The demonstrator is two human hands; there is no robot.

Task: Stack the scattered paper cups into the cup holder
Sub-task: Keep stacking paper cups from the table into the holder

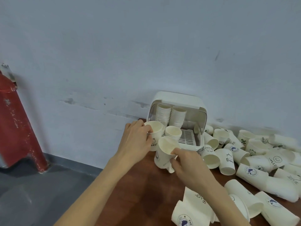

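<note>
A white box-shaped cup holder (197,115) with its lid raised stands at the table's back edge against the wall. Two tall stacks of paper cups (171,116) stand inside it. My left hand (138,141) grips an upright cup (154,128) at the holder's front left. My right hand (187,162) holds a tilted cup (164,149) by its rim, just in front of the holder. A third cup stack (173,132) stands upright between them on the holder's slotted floor. Many cups (254,160) lie scattered to the right.
The brown wooden table (146,193) ends at the left, where a grey floor (40,185) lies below. A red metal post (14,121) stands at the far left by the bluish wall (146,46). More cups (195,209) lie near the front edge.
</note>
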